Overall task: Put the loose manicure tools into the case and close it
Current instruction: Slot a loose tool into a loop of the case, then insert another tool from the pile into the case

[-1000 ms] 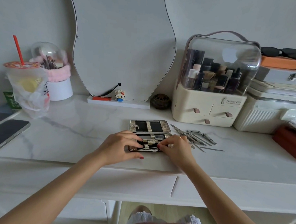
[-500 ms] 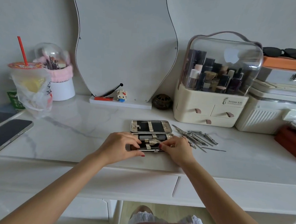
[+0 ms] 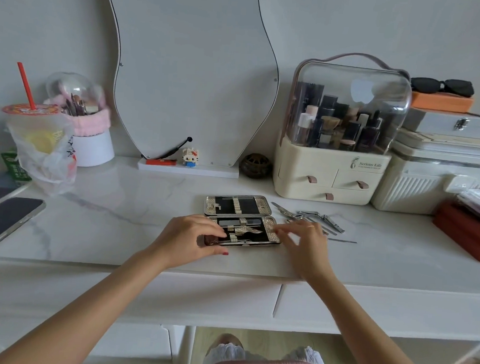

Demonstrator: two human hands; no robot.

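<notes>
The manicure case (image 3: 246, 233) lies open and flat on the white marble table (image 3: 119, 225). Its far half (image 3: 237, 205) shows a black lining with pale straps. A few metal tools sit under the straps of the near half. My left hand (image 3: 188, 240) grips the case's left end, fingers on top and thumb at the front edge. My right hand (image 3: 305, 241) hovers at the case's right end with fingers spread and nothing in it. A pile of loose metal tools (image 3: 315, 217) lies just right of the case. A thin tool (image 3: 341, 240) lies nearer, beside my right hand.
A cream cosmetics organiser (image 3: 331, 172) stands behind the tools, with white boxes (image 3: 416, 185) and a red box (image 3: 464, 232) at the right. A phone (image 3: 6, 219) and a bagged drink cup (image 3: 40, 146) are at the left. A mirror (image 3: 194, 68) leans on the wall.
My right hand has lifted off the near half of the case and moved right, fingers spreading. My left hand stays on the case's left end.
</notes>
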